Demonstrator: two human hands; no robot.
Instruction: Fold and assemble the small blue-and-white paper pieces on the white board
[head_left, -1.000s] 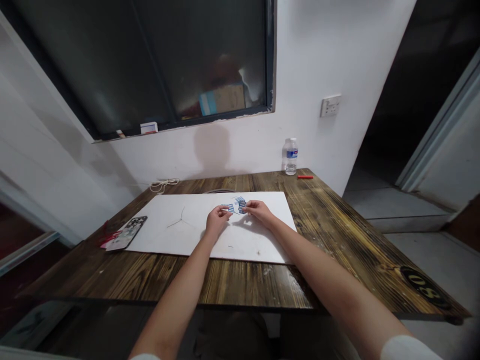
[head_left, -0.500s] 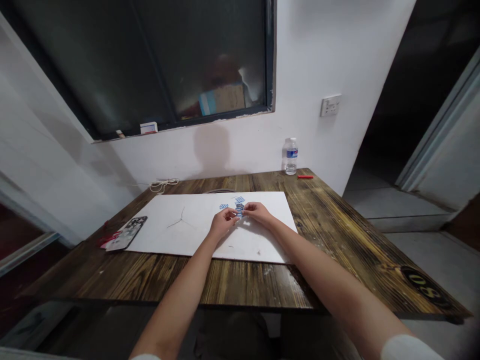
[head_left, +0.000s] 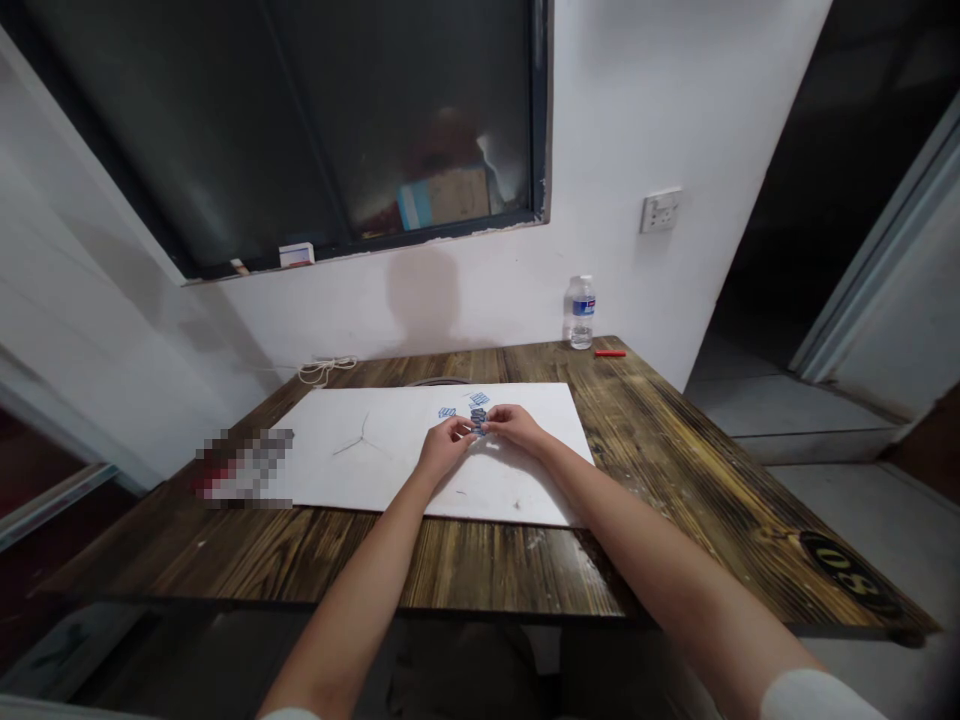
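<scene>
A small blue-and-dark striped piece is held between the fingertips of both hands, over the right half of a white board. My left hand pinches its left side, and my right hand pinches its right side. Just behind it on the board lies a blue striped piece. Another blue striped piece rests to the left, behind my left fingers. What the held piece is made of is too small to tell.
Thin dark strands lie on the board's left half. A pixelated patch covers the board's left end. Along the wooden table's back are a white cord, a water bottle and a red pen-like item.
</scene>
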